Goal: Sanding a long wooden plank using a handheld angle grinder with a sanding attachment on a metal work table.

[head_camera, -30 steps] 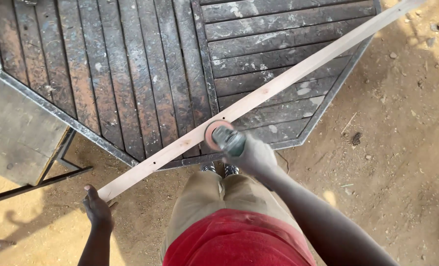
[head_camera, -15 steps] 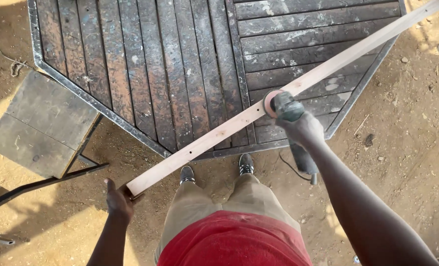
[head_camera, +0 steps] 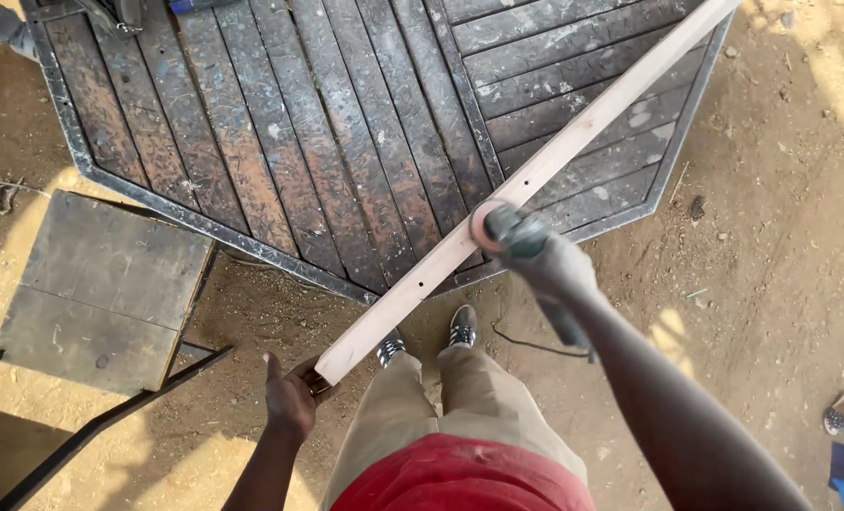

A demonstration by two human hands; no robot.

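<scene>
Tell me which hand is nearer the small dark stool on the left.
Left. The left hand grips the plank's near end just right of the stool; the right hand, holding the grinder, is farther right.

We see a long, pale wooden batten (head_camera: 536, 175) running diagonally from the lower middle of the frame to the upper right corner, its flat face up, with small holes near its lower end. At the frame's centre, an angle grinder (head_camera: 512, 237) rests its round disc against the batten's lower edge.
</scene>
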